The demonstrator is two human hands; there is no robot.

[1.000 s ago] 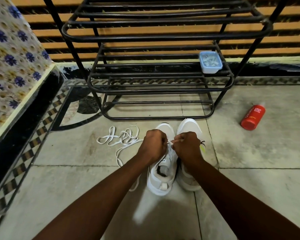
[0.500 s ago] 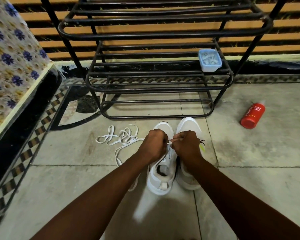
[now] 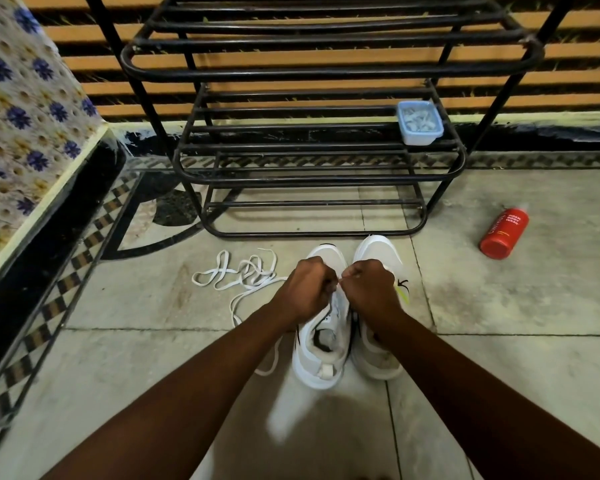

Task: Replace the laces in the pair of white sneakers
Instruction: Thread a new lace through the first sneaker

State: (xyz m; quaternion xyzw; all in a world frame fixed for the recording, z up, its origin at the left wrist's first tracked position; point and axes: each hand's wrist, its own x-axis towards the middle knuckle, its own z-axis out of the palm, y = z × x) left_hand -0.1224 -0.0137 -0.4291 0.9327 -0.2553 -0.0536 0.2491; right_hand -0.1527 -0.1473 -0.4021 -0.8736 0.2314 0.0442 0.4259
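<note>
Just in front of the rack [image 3: 312, 233], the sneakers [image 3: 321, 372] are stood together. The lace [image 3: 236, 277] is pinched between the curled left hand [image 3: 307, 289] and right hand [image 3: 369, 289] above one, presumably for threading.

The red bottle [image 3: 503, 233] reads "FOAM BODY WASH"; the larger word beside it is illegible.

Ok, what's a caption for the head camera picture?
Left hand and right hand pinch a lace above the white sneakers.

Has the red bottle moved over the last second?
No. The red bottle lies where it did, at the same gap to the right of the black shoe rack.
</note>
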